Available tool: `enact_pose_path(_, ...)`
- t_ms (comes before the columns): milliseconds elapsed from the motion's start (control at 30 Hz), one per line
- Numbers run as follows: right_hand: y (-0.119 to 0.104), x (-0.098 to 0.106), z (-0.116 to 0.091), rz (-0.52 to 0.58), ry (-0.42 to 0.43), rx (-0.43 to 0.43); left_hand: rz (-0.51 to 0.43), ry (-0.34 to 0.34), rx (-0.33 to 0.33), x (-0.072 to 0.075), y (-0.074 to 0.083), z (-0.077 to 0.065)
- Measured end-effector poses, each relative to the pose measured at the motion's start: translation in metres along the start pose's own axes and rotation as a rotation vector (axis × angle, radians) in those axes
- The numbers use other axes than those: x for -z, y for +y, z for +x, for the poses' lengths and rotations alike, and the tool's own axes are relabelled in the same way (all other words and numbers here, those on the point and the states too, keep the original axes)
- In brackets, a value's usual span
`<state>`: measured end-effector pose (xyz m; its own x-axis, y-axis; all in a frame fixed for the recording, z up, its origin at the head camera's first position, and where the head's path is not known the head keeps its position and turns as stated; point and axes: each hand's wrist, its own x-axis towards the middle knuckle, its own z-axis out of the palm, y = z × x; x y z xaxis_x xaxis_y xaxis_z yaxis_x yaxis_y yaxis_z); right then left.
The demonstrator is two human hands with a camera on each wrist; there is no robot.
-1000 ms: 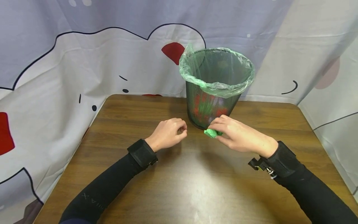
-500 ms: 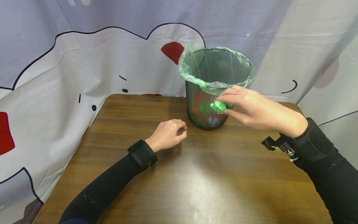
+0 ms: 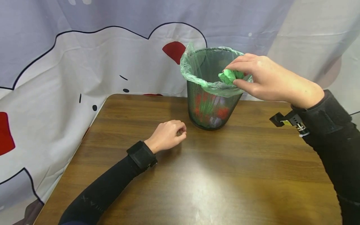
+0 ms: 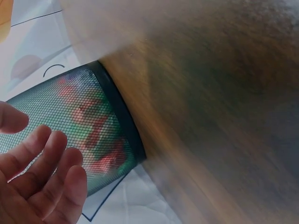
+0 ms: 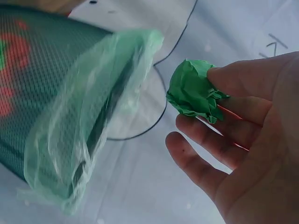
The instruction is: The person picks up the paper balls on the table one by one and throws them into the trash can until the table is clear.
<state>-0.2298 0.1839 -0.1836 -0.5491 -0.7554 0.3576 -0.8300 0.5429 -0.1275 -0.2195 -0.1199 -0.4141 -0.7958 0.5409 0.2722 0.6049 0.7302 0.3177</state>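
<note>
A crumpled ball of green paper (image 5: 192, 88) is pinched between the thumb and fingers of my right hand (image 3: 267, 76). In the head view the ball overlaps the near right rim of a black mesh wastebasket (image 3: 194, 100). The right wrist view shows the ball just beyond the basket's mouth, apart from the green plastic liner (image 5: 65, 126) folded over the rim. My left hand (image 3: 167, 135) rests over the table in front of the basket, fingers loosely curled and holding nothing. Through the mesh show red, green and whitish crumpled pieces (image 4: 96, 126).
The basket stands near the back edge of a brown wooden table (image 3: 135, 107). Behind it hangs a pale printed curtain (image 3: 92, 62), which also runs along both sides. Each wrist wears a black strap (image 3: 142, 154) with a small camera.
My right hand has lifted the green paper ball from the table by the basket's base up to rim height, moving up and slightly right. The left hand has stayed almost still.
</note>
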Motion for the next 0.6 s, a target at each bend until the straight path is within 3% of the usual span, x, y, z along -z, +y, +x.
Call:
enact_pose_path(333, 0.027, 0.022, 0.019, -0.094, -0.025, -0.105, 0.002, -0.008, 0.019, 0.0, -0.002, -0.004)
enact_pose_path(600, 0.055, 0.021, 0.034, -0.166, -0.125, -0.219, -0.001, -0.019, 0.016, -0.002, 0.0, -0.005)
